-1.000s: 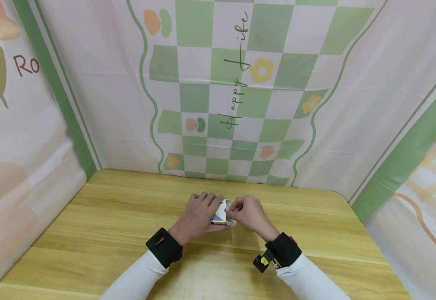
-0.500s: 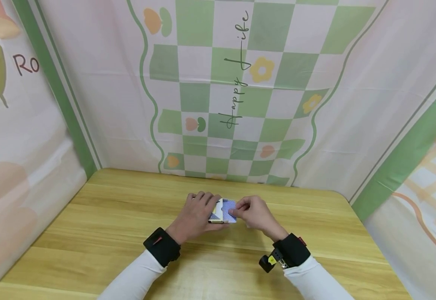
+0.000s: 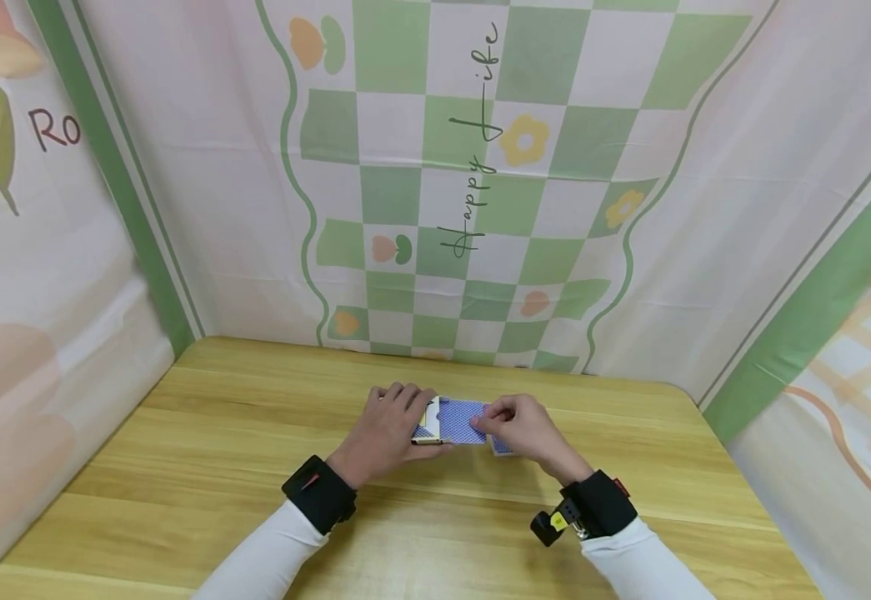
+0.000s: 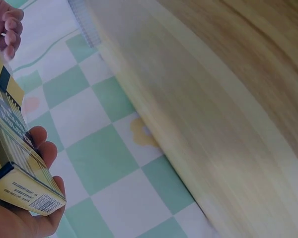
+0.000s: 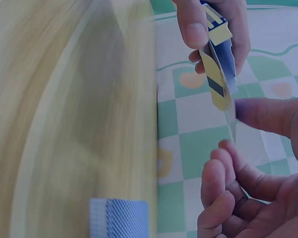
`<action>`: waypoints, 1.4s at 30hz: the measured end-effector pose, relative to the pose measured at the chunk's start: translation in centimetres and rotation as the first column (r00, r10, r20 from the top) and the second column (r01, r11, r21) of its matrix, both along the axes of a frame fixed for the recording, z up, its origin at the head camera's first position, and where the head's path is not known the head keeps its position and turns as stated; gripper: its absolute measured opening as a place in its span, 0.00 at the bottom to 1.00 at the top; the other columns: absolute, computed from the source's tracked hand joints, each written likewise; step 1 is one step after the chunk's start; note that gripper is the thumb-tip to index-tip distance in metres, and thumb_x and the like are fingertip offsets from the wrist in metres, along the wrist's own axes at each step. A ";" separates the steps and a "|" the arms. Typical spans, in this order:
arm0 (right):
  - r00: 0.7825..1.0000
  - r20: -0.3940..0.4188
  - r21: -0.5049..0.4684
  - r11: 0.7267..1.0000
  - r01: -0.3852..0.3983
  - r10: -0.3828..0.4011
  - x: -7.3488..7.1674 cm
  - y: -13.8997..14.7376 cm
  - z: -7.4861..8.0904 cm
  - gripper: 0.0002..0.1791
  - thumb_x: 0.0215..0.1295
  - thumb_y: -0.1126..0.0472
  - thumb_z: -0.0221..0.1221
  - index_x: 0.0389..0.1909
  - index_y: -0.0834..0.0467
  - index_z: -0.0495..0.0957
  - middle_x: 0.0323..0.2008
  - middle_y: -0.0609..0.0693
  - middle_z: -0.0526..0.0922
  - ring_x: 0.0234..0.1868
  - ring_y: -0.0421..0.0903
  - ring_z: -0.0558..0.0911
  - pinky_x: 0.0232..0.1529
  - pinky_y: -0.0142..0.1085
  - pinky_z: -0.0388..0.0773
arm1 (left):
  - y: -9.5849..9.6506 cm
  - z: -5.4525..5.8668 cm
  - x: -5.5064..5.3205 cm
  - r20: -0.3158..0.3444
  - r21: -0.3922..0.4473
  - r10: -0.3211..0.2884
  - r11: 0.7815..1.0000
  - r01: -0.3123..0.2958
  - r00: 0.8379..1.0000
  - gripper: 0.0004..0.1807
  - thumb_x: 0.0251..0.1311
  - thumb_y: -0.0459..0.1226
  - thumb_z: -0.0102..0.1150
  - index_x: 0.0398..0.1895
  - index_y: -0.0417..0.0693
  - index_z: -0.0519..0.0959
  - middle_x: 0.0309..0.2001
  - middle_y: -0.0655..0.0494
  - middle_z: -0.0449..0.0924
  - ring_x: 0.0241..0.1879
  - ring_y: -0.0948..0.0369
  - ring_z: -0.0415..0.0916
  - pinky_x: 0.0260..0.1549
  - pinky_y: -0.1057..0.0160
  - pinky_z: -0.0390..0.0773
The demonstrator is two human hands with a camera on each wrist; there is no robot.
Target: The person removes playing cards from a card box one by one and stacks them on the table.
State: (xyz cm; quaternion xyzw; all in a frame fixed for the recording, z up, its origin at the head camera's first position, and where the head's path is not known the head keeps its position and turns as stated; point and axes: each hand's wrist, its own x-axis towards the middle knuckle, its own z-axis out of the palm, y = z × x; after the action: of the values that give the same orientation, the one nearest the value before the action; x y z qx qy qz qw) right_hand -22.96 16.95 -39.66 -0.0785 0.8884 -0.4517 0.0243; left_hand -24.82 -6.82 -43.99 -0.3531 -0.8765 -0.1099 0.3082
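Observation:
My left hand (image 3: 382, 425) grips a playing card box (image 3: 427, 423) near the middle of the table. In the left wrist view, the cream-and-dark box (image 4: 27, 178) shows a barcode on its end. Its open end faces right, with a flap (image 5: 216, 89) hanging out in the right wrist view. A blue-backed playing card (image 3: 459, 422) sticks well out of the box. Thumb and fingers of my right hand (image 3: 521, 429) pinch the card's right end. Partly under that hand, a deck of blue-backed cards (image 3: 503, 447) rests on the table.
The wooden table (image 3: 217, 458) ends at a patterned cloth backdrop (image 3: 450, 208), and more printed cloth hangs at both sides. A black band with a small device (image 3: 551, 523) sits on the right wrist; another band (image 3: 320, 494) is round the left wrist.
My right hand has moved right, drawing the blue-backed card out of the box. My left hand has shifted slightly left with the box. The deck beneath my right hand has come into view.

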 end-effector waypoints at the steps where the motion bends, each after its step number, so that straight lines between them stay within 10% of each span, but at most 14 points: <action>1: 1.000 -0.026 0.011 1.000 -0.003 0.003 0.0 0.0 0.2 0.17 0.52 0.48 0.65 0.33 0.58 0.77 0.29 0.53 0.77 0.30 0.46 0.74 0.32 0.38 0.69 | 0.0 0.0 0.0 0.002 -0.001 -0.001 1.000 0.001 1.000 0.40 0.48 0.68 0.51 0.55 0.49 0.69 0.47 0.52 0.73 0.46 0.54 0.70 0.40 0.51 0.66; 8: 0.927 -0.311 0.246 0.960 -0.135 0.210 -0.3 0.1 1.3 0.22 0.48 0.49 0.67 0.43 0.52 0.76 0.43 0.47 0.76 0.45 0.46 0.74 0.44 0.40 0.69 | 0.1 0.0 0.2 0.002 -0.029 -0.007 1.000 0.007 1.000 0.41 0.49 0.69 0.49 0.56 0.49 0.69 0.47 0.52 0.72 0.46 0.54 0.70 0.40 0.52 0.66; 16: 0.831 -0.271 0.444 0.829 -0.340 0.486 -0.4 -0.5 2.1 0.23 0.45 0.47 0.68 0.43 0.49 0.77 0.50 0.44 0.72 0.52 0.45 0.70 0.45 0.37 0.70 | 0.1 -0.1 0.2 -0.036 -0.054 -0.027 0.998 0.025 0.999 0.40 0.50 0.68 0.48 0.55 0.49 0.69 0.46 0.52 0.72 0.44 0.54 0.70 0.38 0.52 0.67; 31: 0.846 -0.208 0.501 0.796 -0.340 0.492 -0.3 0.1 2.0 0.24 0.45 0.50 0.68 0.46 0.49 0.77 0.48 0.44 0.73 0.47 0.43 0.71 0.41 0.35 0.71 | -0.1 0.1 0.2 0.004 -0.047 -0.023 0.999 0.024 1.000 0.41 0.47 0.68 0.53 0.56 0.49 0.69 0.46 0.53 0.72 0.45 0.55 0.69 0.39 0.52 0.66; 42: 0.919 -0.190 0.491 0.844 -0.215 0.344 -0.5 2.2 1.3 0.27 0.47 0.49 0.67 0.51 0.50 0.75 0.48 0.47 0.73 0.44 0.46 0.72 0.37 0.36 0.71 | -1.0 0.6 -0.2 0.053 -0.051 0.041 0.998 -0.038 0.998 0.42 0.48 0.68 0.50 0.58 0.48 0.67 0.46 0.52 0.72 0.45 0.54 0.70 0.39 0.51 0.66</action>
State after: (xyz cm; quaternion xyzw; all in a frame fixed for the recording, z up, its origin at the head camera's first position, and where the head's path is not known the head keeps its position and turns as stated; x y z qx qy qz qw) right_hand -23.49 19.12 -38.33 -0.2613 0.9433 -0.2042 -0.0135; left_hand -25.00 -7.85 -43.35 -0.3403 -0.8937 -0.0913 0.2776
